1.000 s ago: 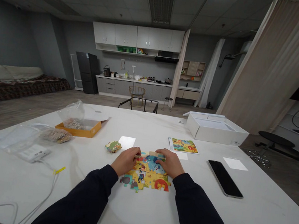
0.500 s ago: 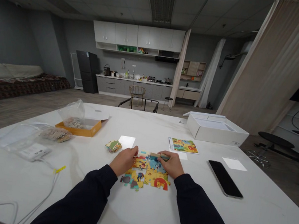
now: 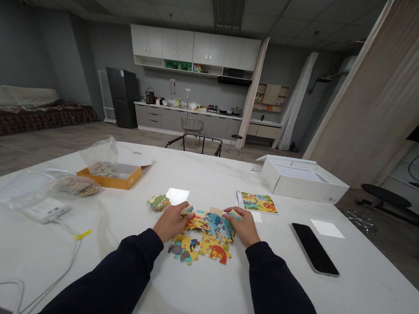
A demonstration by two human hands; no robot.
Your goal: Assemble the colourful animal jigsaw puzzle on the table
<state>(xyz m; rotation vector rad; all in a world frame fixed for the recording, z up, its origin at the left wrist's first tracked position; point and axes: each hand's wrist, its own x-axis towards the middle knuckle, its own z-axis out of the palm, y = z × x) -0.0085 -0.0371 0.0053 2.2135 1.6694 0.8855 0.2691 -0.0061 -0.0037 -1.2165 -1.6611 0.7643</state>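
Colourful puzzle pieces (image 3: 219,225) lie between my hands on the white table, partly joined, with some overlapping or tilted. My left hand (image 3: 172,221) pinches a piece (image 3: 187,210) at the upper left of the group. At the upper right, my right hand (image 3: 242,227) grips another piece (image 3: 236,215). The lower pieces, among them one with a red lion (image 3: 219,253) and a grey one (image 3: 174,249), rest nearer to me. A small pile of pieces (image 3: 158,202) sits left of my left hand.
A picture card (image 3: 256,203) lies beyond my right hand, and a black phone (image 3: 314,249) to the right. A white box (image 3: 303,179) stands at the back right. Left are an orange box (image 3: 115,182), plastic bags of pieces (image 3: 77,186) and a white cable (image 3: 73,257).
My hands have moved slightly apart, each with a piece at its fingers. The upper pieces have shifted and tilted, and gaps and overlaps show among the lower ones.
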